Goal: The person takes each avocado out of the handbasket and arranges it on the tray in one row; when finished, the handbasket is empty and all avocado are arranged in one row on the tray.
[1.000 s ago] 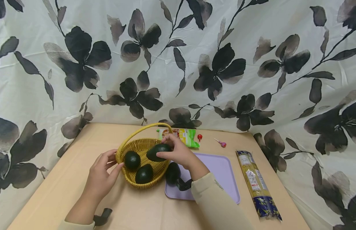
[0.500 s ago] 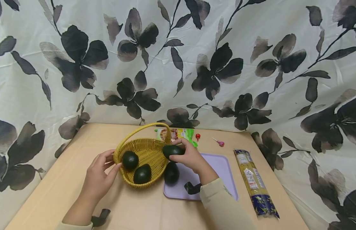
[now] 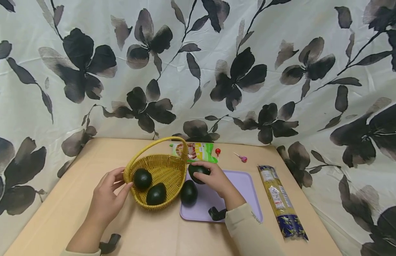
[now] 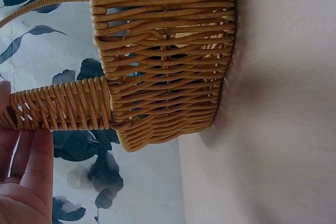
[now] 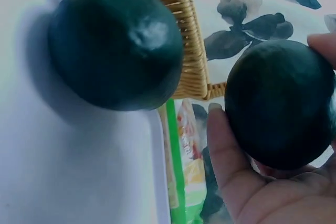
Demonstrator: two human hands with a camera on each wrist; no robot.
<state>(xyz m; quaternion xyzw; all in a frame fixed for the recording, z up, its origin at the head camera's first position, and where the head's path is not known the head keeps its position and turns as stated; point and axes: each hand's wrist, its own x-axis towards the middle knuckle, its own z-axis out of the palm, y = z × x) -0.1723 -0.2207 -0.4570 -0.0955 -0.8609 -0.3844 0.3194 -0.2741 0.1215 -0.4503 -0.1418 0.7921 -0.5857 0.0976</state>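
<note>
My left hand (image 3: 105, 199) pinches the base of the handle on the left side of a yellow wicker basket (image 3: 165, 165). In the left wrist view the fingers lie against the woven handle (image 4: 63, 103). Two dark green avocados, one by the left wall (image 3: 142, 179) and one nearer the front (image 3: 156, 194), lie inside the basket. Right of the basket, my right hand (image 3: 220, 179) holds another avocado (image 5: 281, 103) between thumb and fingers, above the far left part of a lilac tray (image 3: 241, 185). One more avocado (image 3: 189, 193) rests on the tray's left edge, close to the basket.
Behind the basket and tray lies a green and white snack packet (image 3: 201, 151). A red lollipop (image 3: 218, 151) and a pink one (image 3: 243, 159) lie to its right. Packed spaghetti (image 3: 279, 199) lies right of the tray. A floral cloth (image 3: 198, 71) hangs behind the table.
The right hand has carried its avocado out from over the basket, rightward to above the tray. My left hand keeps its hold on the basket.
</note>
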